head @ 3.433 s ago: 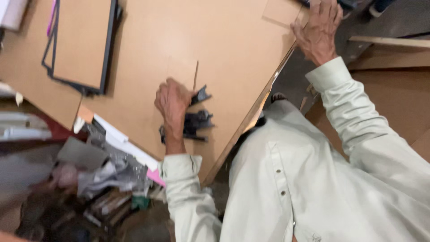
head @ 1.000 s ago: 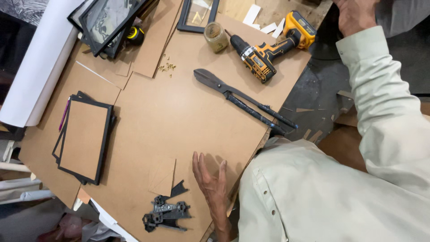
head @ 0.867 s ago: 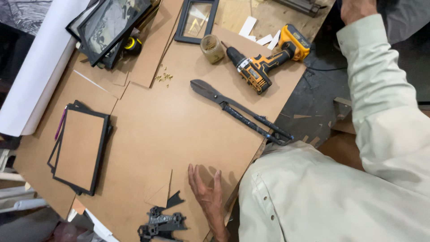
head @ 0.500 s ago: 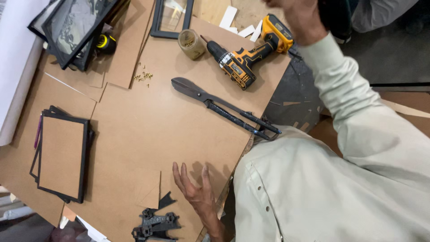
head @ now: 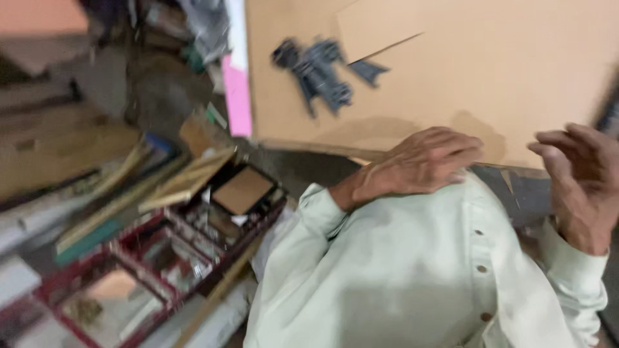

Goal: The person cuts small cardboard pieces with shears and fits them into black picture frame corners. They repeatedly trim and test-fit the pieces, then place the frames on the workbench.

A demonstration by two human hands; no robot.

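Both empty and loosely open: left hand (head: 422, 161) resting at the brown board's (head: 516, 77) near edge, nearer the dark metal clamp-like tool (head: 316, 71) lying up-left, long axis slanting toward it; right hand (head: 577, 177) raised, farther right.

— What colours do you see on your bench?

— Your board (head: 451, 71) is plain tan-brown; the metal pieces (head: 319, 71) lying on it are dark grey-blue.

— And beside it?

— A bright pink strip (head: 236, 96) with white above. Your shirt (head: 400, 277) is pale greenish-white with brown buttons. The frames (head: 161, 270) below are dark red.
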